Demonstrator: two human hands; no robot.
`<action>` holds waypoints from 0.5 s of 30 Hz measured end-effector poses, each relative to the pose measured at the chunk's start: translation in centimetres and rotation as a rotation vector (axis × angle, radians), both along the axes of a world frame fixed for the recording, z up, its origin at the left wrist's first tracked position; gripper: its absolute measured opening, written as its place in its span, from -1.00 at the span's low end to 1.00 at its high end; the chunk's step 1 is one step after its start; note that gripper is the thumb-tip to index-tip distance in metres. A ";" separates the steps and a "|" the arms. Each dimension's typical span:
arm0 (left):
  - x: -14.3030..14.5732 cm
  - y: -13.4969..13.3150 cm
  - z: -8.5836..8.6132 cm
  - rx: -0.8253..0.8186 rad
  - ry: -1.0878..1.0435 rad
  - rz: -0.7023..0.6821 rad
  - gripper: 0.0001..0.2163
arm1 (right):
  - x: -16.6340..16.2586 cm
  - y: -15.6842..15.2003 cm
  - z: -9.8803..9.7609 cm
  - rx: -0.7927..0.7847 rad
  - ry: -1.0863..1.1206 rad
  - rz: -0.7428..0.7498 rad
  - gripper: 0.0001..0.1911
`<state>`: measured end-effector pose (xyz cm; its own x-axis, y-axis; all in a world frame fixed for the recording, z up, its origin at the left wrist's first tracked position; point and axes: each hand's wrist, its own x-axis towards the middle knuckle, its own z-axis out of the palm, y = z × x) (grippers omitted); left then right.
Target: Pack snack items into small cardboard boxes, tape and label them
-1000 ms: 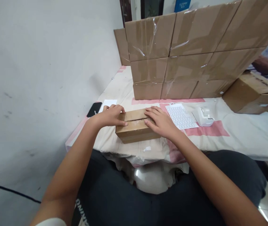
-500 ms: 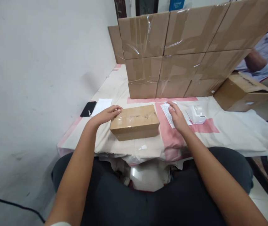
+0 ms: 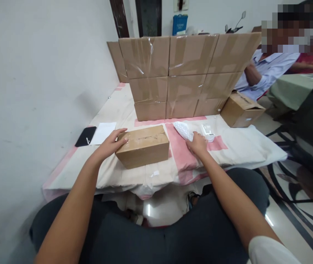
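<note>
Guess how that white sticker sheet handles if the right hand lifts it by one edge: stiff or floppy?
Probably floppy: the sticker sheet already curls up off the cloth where the right hand touches its near edge. Likely very light, being a thin single sheet. It may slide rather than lift cleanly, since it lies loose on the table cloth.

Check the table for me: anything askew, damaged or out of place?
Two small things. The sticker sheet is curled up off the cloth at its near end where the right hand grips it. A white paper scrap lies loose near the table edge in front of the box. The stacked boxes look square and undamaged.
</note>
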<state>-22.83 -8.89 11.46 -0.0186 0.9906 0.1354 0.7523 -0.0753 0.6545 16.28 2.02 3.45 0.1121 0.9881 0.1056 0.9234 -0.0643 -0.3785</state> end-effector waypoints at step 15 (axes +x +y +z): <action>19.7 -5.2 -2.4 -0.090 -0.543 -0.189 -0.62 | 0.4 -9.4 2.3 0.554 0.158 0.521 -0.45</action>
<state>-3.08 -14.11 9.08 0.1165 0.9907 0.0707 0.2859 -0.1017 0.9529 16.71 -7.34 5.75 -0.2974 0.7251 0.6211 0.7147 0.6004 -0.3588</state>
